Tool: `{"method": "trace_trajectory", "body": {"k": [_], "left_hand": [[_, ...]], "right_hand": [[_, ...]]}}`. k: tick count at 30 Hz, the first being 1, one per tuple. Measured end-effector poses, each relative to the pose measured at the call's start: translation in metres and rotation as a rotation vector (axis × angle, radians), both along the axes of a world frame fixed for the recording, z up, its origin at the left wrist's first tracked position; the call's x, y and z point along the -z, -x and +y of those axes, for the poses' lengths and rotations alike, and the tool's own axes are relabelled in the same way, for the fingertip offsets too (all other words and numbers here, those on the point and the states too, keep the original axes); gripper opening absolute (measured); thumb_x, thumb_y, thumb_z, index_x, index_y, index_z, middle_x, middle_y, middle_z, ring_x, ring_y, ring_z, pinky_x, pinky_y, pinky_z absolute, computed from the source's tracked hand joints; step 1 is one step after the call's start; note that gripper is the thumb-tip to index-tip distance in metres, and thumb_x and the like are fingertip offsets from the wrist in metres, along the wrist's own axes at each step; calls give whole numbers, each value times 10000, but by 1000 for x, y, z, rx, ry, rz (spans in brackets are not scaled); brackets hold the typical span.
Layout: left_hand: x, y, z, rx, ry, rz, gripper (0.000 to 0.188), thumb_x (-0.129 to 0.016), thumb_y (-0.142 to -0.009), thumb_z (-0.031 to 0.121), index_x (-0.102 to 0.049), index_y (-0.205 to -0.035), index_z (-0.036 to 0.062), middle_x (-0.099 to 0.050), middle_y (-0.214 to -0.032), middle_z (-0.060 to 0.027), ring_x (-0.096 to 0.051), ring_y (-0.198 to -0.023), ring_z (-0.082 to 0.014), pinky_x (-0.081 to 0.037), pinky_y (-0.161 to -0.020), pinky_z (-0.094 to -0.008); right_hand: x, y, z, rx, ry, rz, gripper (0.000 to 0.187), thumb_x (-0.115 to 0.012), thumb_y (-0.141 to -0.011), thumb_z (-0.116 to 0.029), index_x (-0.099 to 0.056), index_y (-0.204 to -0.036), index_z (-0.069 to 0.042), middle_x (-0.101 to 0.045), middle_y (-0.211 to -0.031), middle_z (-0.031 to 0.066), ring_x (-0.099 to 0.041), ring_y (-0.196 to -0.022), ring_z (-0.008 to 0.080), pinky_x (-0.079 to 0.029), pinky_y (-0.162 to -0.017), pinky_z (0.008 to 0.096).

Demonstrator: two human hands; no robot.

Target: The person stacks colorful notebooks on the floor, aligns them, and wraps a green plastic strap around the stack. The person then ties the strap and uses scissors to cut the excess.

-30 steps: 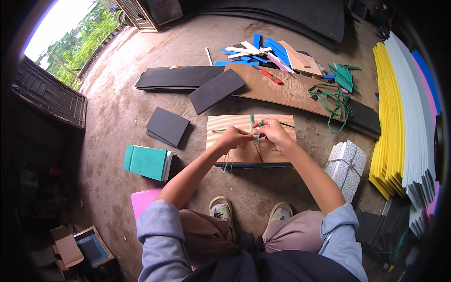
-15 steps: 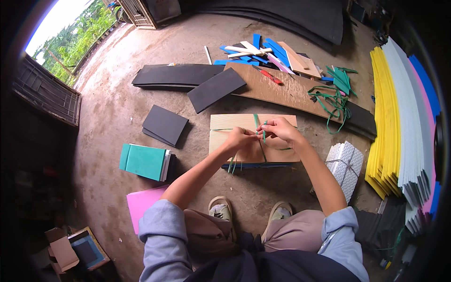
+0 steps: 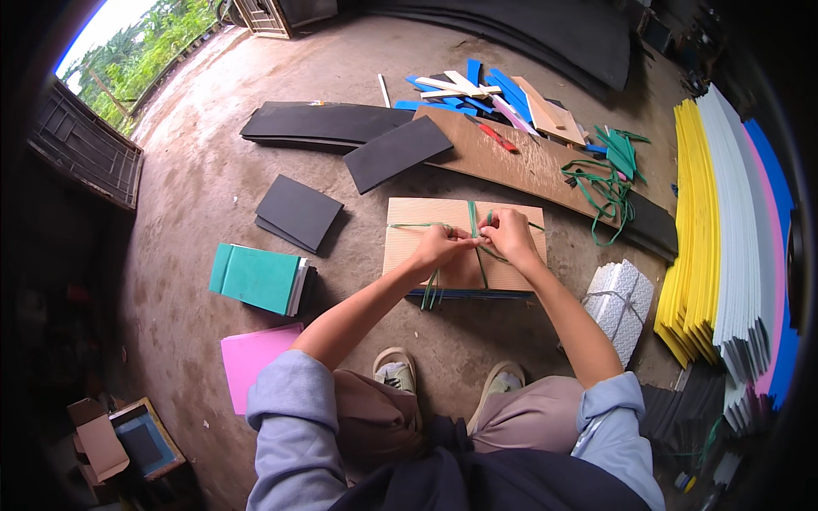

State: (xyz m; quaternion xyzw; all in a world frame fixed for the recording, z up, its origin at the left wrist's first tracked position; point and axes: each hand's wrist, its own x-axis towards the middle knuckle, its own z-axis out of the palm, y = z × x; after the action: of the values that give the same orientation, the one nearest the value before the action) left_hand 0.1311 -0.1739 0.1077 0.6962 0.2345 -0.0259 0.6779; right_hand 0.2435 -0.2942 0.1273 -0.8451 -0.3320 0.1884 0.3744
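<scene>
On the floor in front of my feet lies a stack of sheets with a ribbed, peach-coloured top sheet (image 3: 417,255) and dark blue edges below. Green strapping ribbon (image 3: 473,213) crosses its top both ways, and loose ends hang over the near edge. My left hand (image 3: 445,245) is closed, pinching the ribbon near where the strands cross. Beside it, almost touching, my right hand (image 3: 509,235) pinches ribbon too, thumb and fingertips together. The fingers partly hide the crossing, so I cannot see whether a knot is there.
A brown board (image 3: 503,166) beyond the stack carries a red-handled knife (image 3: 498,137) and tangled green ribbon (image 3: 601,192). Offcuts (image 3: 511,98) lie behind. Left are black sheets (image 3: 298,211), a green-topped stack (image 3: 256,277) and pink sheets (image 3: 254,362); right, a white bundle (image 3: 620,307) and yellow sheets (image 3: 692,238).
The hands stay at the ribbon crossing; the upright loop of ribbon at the right fingers is now lower and drawn in. The whole view has shifted slightly.
</scene>
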Motion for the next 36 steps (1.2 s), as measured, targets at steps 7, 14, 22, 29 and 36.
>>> {"method": "trace_trajectory", "body": {"k": [7, 14, 22, 29, 36], "left_hand": [[2, -1, -2, -25, -40, -156, 235, -668, -728, 218, -623, -816, 4, -583, -671, -2, -510, -599, -51, -395, -526, -217], [-7, -3, -9, -190, -476, -97, 330, -642, -756, 315, -630, -796, -12, -550, -581, -60, -513, -565, -85, -399, -510, -257], [3, -4, 6, -118, -440, -263, 266, -624, -798, 248, -613, -785, -18, -538, -588, -37, -452, -521, -80, -372, -478, -263], [-28, 4, 12, -120, 222, -293, 181, -545, -870, 210, -538, -874, 30, -345, -570, 92, -263, -475, 1, -201, -412, -184], [-30, -6, 5, -98, 295, -293, 190, -439, -895, 204, -499, -901, 23, -281, -560, 93, -221, -454, -12, -186, -404, -199]], "right_hand": [[40, 4, 4, 228, -273, 393, 210, -601, -726, -39, -516, -911, 10, -606, -775, 115, -608, -698, 176, -476, -613, 316], [22, 7, 0, 320, -378, 704, 381, -536, -737, 47, -333, -1050, -31, -537, -819, 95, -540, -706, 124, -443, -639, 253], [16, 3, -3, 139, -283, 606, 296, -563, -735, -19, -435, -1001, 4, -589, -836, 120, -582, -774, 144, -462, -668, 263], [-38, 1, -12, -93, 140, -141, 192, -617, -746, -175, -633, -874, -33, -610, -773, 128, -592, -786, 275, -473, -726, 367], [-13, -13, -4, -274, -12, -217, 186, -486, -849, -193, -610, -869, -57, -531, -824, 118, -513, -857, 222, -420, -771, 303]]}}
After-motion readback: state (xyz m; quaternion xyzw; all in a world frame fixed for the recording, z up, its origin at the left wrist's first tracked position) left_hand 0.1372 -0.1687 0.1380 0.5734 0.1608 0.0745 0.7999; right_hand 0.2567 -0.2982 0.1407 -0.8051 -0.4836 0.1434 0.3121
